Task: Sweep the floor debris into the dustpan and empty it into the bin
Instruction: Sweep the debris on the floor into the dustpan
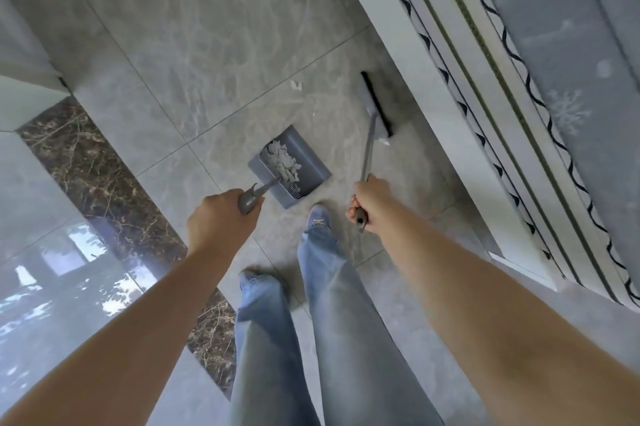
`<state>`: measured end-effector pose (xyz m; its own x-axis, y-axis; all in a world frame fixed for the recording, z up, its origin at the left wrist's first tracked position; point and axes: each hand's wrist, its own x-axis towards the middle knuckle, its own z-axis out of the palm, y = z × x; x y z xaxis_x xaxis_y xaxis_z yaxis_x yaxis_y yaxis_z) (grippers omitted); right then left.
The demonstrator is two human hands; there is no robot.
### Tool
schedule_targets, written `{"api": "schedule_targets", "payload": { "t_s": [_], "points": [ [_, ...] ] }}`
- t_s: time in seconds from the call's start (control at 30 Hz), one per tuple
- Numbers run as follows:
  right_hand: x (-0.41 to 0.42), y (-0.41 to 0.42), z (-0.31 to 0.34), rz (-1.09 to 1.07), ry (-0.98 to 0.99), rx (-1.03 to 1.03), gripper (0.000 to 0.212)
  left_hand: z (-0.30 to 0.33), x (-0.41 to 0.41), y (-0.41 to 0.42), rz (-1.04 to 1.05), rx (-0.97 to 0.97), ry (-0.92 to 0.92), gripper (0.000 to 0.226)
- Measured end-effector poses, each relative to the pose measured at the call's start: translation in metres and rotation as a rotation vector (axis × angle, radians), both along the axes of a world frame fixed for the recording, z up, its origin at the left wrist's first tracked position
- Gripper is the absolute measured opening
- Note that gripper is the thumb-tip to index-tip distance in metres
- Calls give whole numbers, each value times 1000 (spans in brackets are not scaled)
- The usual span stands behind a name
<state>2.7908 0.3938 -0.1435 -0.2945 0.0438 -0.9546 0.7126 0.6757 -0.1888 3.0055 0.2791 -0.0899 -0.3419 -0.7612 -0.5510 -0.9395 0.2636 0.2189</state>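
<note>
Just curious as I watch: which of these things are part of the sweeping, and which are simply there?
Part of the job:
- dustpan, held by left hand
- paper bits heaped in it
- broom, held by right hand
- scraps lying loose on the floor

Simply there:
- white frame
- dark marble strip
- grey mat

The floor (207,44) is laid in large grey marbled tiles, crossed by a dark brown marble strip (104,190) (daylight is reflected at left); white striped bedding (485,113) is seen at right.
</note>
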Motion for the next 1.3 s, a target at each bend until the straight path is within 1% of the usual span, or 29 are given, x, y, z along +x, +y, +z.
{"api": "schedule_targets", "payload": {
  "t_s": [0.07, 0.17, 0.23, 0.3, 0.33, 0.4, 0.47, 0.57, 0.67, 0.8, 0.87, 0.93, 1.07, 1.17, 1.23, 1.3],
  "points": [
    [43, 7, 3, 104, -12, 19, 18, 1, -4, 0, 4, 8, -11, 39],
    [108, 28, 17, 189, -115, 61, 14, 5, -9, -6, 17, -2, -36, 39],
    [134, 42, 35, 232, -150, -25, 9, 5, -11, -11, 23, -8, -53, 40],
    [145, 51, 54, 306, -117, -122, 10, 7, -15, -15, 34, -1, -69, 40],
    [147, 54, 64, 309, -108, -145, 12, 7, -17, -16, 41, 2, -70, 40],
    [145, 59, 75, 275, -90, -172, 17, 9, -19, -16, 44, 9, -65, 41],
    [139, 61, 74, 235, -63, -174, 17, 11, -21, -16, 29, 15, -63, 41],
    [120, 62, 63, 147, -38, -105, 16, 14, -27, -15, -31, 31, -46, 42],
    [95, 58, 50, 36, -85, -12, 18, 15, -34, -16, -92, 35, -46, 43],
    [87, 64, 48, 41, -184, 29, 22, 10, -48, -22, -165, 23, -61, 41],
    [98, 73, 55, 45, -209, -1, 19, 7, -53, -25, -194, 28, -63, 42],
    [111, 85, 63, 17, -188, -33, 17, 7, -57, -26, -200, 34, -45, 43],
    [119, 98, 77, -158, -127, -93, 17, 9, -66, -27, -250, 30, -32, 46],
    [99, 107, 68, -283, -5, -59, 25, 8, -81, -20, -314, 53, -5, 46],
    [75, 113, 56, -373, 40, -33, 25, 8, -93, -13, -328, 65, 5, 46],
    [43, 123, 45, -413, 86, 9, 28, 5, -109, -5, -352, 67, 10, 46]
  ]
}}
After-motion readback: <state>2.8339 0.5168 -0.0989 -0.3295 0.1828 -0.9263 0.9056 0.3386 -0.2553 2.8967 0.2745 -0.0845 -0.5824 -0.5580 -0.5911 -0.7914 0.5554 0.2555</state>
